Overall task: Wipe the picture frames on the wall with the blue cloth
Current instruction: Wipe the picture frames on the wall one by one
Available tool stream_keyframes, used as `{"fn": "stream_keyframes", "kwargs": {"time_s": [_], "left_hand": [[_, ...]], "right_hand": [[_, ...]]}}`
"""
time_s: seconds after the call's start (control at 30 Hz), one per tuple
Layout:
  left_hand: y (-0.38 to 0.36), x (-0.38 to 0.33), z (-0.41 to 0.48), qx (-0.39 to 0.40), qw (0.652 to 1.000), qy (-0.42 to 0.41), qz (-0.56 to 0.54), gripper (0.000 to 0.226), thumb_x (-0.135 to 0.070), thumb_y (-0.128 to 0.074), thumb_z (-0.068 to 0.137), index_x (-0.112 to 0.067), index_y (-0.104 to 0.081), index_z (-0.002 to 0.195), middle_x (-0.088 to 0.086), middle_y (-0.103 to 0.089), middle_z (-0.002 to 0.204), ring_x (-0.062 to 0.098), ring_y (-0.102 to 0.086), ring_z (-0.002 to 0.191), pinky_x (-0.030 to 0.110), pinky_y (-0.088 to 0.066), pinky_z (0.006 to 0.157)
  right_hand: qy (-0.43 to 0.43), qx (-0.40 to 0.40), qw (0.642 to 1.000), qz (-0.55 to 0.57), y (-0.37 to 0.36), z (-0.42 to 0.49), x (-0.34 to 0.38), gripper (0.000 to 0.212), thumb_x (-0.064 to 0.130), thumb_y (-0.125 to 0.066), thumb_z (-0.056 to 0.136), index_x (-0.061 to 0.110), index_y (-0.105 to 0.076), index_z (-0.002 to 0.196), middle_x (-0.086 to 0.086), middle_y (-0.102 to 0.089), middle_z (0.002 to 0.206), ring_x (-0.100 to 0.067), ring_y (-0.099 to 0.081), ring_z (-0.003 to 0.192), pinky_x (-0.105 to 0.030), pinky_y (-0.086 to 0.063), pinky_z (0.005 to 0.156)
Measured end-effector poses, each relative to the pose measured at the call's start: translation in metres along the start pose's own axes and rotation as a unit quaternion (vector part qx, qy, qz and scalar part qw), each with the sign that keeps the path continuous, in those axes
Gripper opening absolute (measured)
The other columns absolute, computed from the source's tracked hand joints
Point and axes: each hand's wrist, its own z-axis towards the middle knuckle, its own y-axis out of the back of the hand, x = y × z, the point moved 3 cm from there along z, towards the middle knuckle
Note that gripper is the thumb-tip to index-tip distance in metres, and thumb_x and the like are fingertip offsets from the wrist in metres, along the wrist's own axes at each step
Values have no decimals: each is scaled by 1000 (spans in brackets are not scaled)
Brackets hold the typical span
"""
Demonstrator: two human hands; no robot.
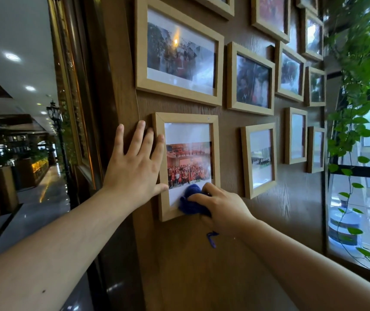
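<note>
A light wooden picture frame (187, 118) with a group photo in red hangs low on the brown wooden wall (202, 265). My left hand (134, 167) lies flat with fingers spread, pressing on the frame's left edge and the wall beside it. My right hand (222, 207) grips a bunched blue cloth (190, 202) and holds it against the glass at the frame's lower part. A strip of the cloth hangs below my right wrist. Several more wooden frames hang above and to the right, among them a large one (179, 95).
A window (363, 198) with trailing green vines (359, 86) borders the wall on the right. To the left, past the wall's edge, a long hallway (33, 187) with a shiny floor, a lamp post and ceiling lights stretches away.
</note>
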Motion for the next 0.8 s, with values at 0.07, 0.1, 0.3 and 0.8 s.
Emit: {"fn": "stream_keyframes", "kwargs": {"time_s": [0.07,0.1,0.3,0.8], "left_hand": [[0,0,1,1,1000,2,-3,115,-81,-46,70,-10,-3,150,21,-17,157,38,4,146,64,5,114],[0,0,1,2,1000,2,-4,115,-80,-47,70,-10,-3,149,21,-18,157,38,4,146,64,5,114],[1,6,-1,0,999,-10,-34,110,-78,-52,69,-9,-20,148,23,-24,155,36,-7,146,62,-1,115],[57,82,100,-124,985,85,-88,98,-76,-32,79,-10,-15,149,16,-17,159,30,-7,147,57,-15,117]], "right_hand": [[-25,1,999,-28,2,-4,-15,42,32,-51,88,35,-41,129,0,-47,114,-19,-51,95,-34,-50,67],[-34,-1,998,-47,4,-6,-21,41,31,-51,89,35,-41,128,0,-47,116,-19,-51,99,-35,-51,68],[-61,-47,991,-107,26,-1,-30,43,27,-61,80,26,-48,121,-6,-53,104,-24,-56,86,-37,-52,52],[-19,-307,951,-19,195,139,-31,52,32,-55,86,29,-36,135,-5,-47,115,-14,-44,84,-28,-37,61]]}}
